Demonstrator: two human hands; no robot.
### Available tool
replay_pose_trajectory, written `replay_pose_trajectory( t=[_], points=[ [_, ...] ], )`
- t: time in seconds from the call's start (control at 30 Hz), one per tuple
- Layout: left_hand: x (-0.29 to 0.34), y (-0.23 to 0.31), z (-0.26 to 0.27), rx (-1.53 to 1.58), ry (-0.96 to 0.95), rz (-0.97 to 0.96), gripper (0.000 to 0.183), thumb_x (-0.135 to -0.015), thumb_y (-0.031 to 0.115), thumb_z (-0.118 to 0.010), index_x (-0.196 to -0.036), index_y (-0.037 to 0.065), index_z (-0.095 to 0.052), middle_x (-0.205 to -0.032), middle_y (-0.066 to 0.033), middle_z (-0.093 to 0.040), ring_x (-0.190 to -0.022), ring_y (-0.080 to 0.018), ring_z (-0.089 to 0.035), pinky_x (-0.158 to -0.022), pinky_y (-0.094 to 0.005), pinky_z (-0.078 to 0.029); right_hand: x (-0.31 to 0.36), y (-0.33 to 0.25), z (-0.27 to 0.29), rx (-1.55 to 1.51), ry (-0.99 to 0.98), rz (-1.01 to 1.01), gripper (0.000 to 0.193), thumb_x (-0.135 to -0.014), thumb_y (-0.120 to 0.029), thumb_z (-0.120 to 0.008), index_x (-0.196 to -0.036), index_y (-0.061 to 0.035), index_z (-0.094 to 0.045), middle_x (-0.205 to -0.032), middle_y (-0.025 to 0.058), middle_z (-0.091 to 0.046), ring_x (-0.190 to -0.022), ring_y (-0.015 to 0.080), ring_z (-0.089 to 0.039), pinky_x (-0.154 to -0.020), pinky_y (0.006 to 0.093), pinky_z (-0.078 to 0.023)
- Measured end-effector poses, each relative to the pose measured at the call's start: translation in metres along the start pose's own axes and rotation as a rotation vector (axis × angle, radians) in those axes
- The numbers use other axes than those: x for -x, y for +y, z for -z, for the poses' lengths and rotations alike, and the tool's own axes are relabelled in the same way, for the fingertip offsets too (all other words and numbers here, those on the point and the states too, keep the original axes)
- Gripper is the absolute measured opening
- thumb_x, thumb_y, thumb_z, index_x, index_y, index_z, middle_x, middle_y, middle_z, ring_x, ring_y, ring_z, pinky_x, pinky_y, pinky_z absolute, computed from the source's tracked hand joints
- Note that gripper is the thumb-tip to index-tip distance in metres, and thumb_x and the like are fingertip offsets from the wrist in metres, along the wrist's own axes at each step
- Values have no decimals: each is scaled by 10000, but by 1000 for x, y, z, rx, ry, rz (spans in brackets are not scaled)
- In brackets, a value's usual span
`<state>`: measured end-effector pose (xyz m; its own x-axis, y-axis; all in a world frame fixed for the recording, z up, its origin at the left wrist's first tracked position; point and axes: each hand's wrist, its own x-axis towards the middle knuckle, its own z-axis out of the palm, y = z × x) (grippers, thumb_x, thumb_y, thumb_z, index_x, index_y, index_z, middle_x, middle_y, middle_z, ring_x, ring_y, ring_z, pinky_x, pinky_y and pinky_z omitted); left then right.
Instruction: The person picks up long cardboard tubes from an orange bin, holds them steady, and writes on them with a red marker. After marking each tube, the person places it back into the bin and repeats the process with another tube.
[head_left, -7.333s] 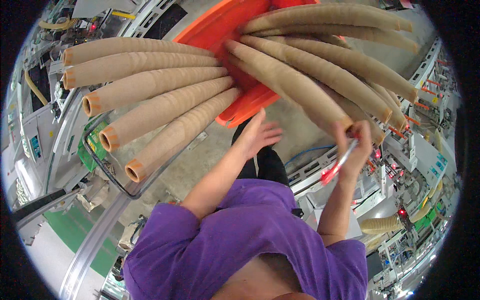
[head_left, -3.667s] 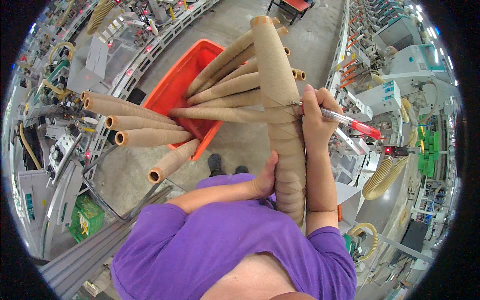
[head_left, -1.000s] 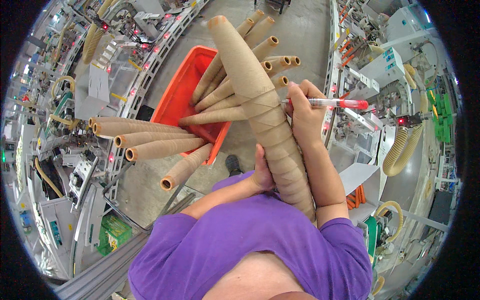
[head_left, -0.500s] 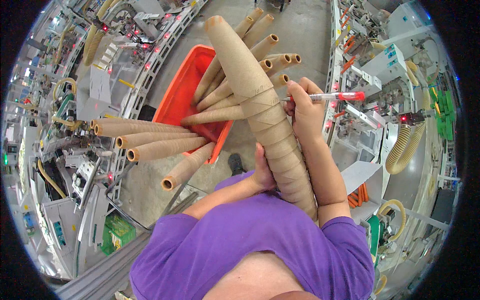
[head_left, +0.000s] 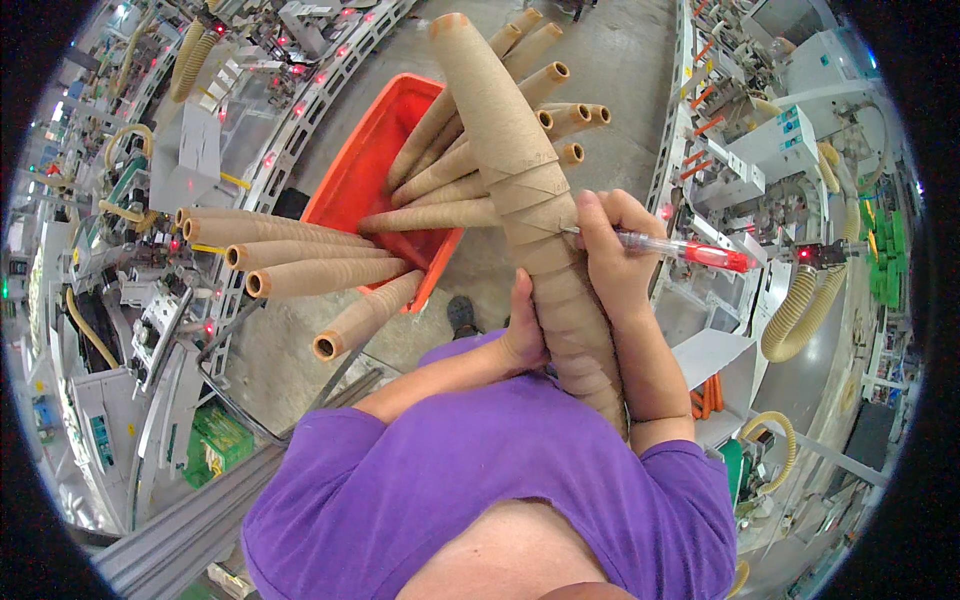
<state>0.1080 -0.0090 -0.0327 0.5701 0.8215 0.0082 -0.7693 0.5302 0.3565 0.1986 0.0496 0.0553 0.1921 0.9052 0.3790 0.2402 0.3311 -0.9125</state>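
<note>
A long brown cardboard tube (head_left: 545, 255), wrapped in overlapping layers of paper, slants across my front with its far end up and to the left. My left hand (head_left: 525, 330) supports it from the left side, thumb along the edge and the other fingers hidden. In my right hand (head_left: 618, 255) is a pen (head_left: 685, 250) with a clear barrel and a red end, gripped between thumb and fingers. Its tip meets the paper near the tube's middle. Faint handwriting shows on the layers just above the tip.
An orange-red bin (head_left: 345, 165) on the floor ahead holds several similar brown tubes (head_left: 330, 277), fanned out left and right. Machine lines with hoses and red lights run along the left and right (head_left: 775, 135). A metal rail (head_left: 185, 525) lies at lower left.
My right hand and the pen have moved down the tube to a lower paper layer. The tube's far end sits slightly higher and further right in view.
</note>
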Motion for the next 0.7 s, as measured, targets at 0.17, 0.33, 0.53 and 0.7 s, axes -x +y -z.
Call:
replay_pose_trajectory(
  t=[0.17, 0.33, 0.53, 0.7],
  points=[
    [3, 0, -3, 8, 46, -25, 959, -834, 789, -274, -1455, 59, -247, -1441, -138, -365, -1304, -264, -401, -1081, -413, -332, 3, 1, -2, -75, 49, -62, 370, -883, -45, -615, -573, -40, -413, -514, -38, -408, -505, 34, -325, -447, 249, -250],
    [4, -1, 1, 49, 15, 11, 956, -830, 791, -291, -1455, 69, -252, -1437, -128, -375, -1297, -253, -411, -1072, -410, -348, 4, 2, -4, -66, 100, -45, 369, -886, -48, -614, -576, -38, -414, -528, -37, -421, -508, 36, -331, -448, 245, -249],
    [3, -1, 6, 44, 13, -3, 942, -833, 784, -303, -1445, 68, -275, -1420, -128, -398, -1277, -252, -437, -1063, -411, -363, 4, 6, -3, -98, 122, -97, 365, -896, -70, -614, -586, -44, -423, -543, -54, -408, -527, 25, -324, -455, 236, -247],
    [3, -1, 3, 42, 48, -21, 925, -836, 777, -315, -1429, 68, -305, -1397, -131, -423, -1253, -253, -462, -1048, -418, -382, 1, 8, -4, -89, 116, -141, 365, -901, -83, -614, -587, -53, -430, -549, -64, -407, -523, 16, -348, -454, 225, -258]
  ],
)
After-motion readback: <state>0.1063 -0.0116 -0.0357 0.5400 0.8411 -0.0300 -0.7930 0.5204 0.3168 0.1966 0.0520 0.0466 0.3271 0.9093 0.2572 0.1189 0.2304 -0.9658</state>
